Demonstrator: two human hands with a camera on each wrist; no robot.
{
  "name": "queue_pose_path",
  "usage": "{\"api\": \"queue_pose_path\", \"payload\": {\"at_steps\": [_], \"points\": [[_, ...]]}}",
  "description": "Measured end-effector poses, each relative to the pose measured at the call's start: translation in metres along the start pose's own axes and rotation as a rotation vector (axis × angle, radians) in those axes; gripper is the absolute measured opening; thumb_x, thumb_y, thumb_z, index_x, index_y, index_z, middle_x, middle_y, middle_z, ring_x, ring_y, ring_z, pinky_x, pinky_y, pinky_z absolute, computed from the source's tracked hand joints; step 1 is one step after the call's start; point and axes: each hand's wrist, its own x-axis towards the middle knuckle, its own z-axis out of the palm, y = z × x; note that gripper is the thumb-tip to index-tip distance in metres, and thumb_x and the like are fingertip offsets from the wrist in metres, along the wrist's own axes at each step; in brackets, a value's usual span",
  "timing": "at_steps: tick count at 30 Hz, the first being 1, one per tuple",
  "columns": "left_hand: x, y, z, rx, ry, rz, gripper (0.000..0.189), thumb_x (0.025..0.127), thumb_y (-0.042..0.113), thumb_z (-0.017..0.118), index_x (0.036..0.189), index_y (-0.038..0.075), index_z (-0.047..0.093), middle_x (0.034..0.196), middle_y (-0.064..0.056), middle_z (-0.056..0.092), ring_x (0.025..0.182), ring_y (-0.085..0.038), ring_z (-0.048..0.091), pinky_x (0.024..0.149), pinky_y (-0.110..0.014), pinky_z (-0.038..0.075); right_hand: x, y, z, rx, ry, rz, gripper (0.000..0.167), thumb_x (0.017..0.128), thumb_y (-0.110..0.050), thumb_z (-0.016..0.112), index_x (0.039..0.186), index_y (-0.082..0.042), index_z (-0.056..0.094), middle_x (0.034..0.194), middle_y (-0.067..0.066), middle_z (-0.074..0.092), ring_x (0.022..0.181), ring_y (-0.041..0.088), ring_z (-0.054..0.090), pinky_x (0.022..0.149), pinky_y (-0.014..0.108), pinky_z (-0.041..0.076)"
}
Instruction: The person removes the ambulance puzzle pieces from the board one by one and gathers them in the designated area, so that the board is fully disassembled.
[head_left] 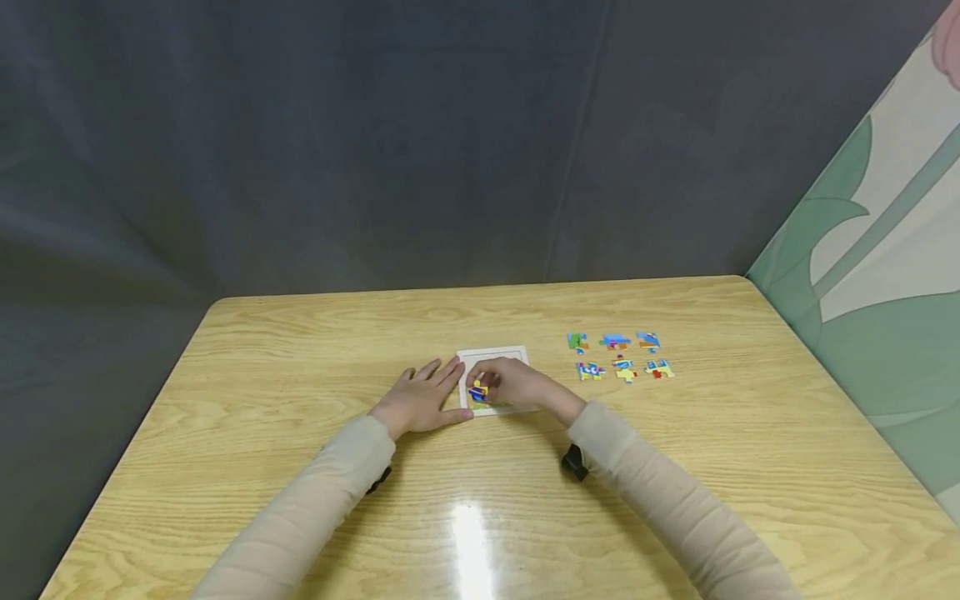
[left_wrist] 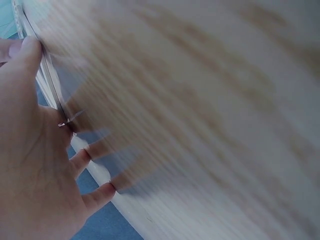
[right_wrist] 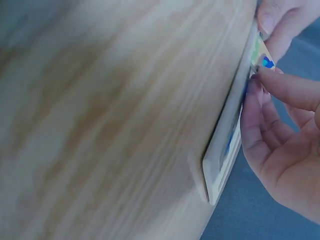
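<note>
A white-rimmed puzzle tray (head_left: 517, 351) lies flat on the table, with some coloured picture showing along its near edge. My left hand (head_left: 423, 398) rests at the tray's left side, fingers spread and straight, thumb at the near left corner. Over the left part of the tray, my right hand (head_left: 517, 385) pinches a yellow and blue jigsaw piece (head_left: 478, 390) between thumb and fingers. The right wrist view has that piece (right_wrist: 268, 62) tilted up close above the tray rim (right_wrist: 215, 165). Part of the tray's inside is hidden under my right hand.
To the right of the tray, several loose jigsaw pieces (head_left: 621, 363) lie in two rows on the wooden table (head_left: 300, 350). A dark curtain (head_left: 450, 150) hangs behind the table, and a patterned panel (head_left: 885, 275) stands along the right side.
</note>
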Motion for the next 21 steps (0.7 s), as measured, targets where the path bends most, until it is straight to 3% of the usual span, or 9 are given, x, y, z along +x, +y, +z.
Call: {"api": "queue_pose_path", "payload": {"at_steps": [8, 21], "points": [[0.002, -0.001, 0.0, 0.012, -0.003, 0.003, 0.082, 0.094, 0.066, 0.036, 0.156, 0.02, 0.008, 0.163, 0.005, 0.005, 0.15, -0.026, 0.012, 0.119, -0.055, 0.017, -0.002, 0.002, -0.006, 0.09, 0.023, -0.006, 0.029, 0.09, 0.01, 0.049, 0.113, 0.002, 0.065, 0.088, 0.017, 0.066, 0.075, 0.016, 0.063, 0.064, 0.021, 0.051], [0.0, 0.001, -0.001, -0.009, 0.006, 0.009, 0.08, 0.095, 0.063, 0.038, 0.156, 0.018, 0.011, 0.163, 0.003, 0.007, 0.15, -0.028, 0.013, 0.119, -0.056, 0.018, -0.008, 0.003, -0.013, 0.201, 0.031, 0.051, 0.031, 0.091, 0.009, 0.048, 0.119, 0.005, 0.061, 0.085, 0.015, 0.064, 0.073, 0.012, 0.064, 0.067, 0.028, 0.058]]}}
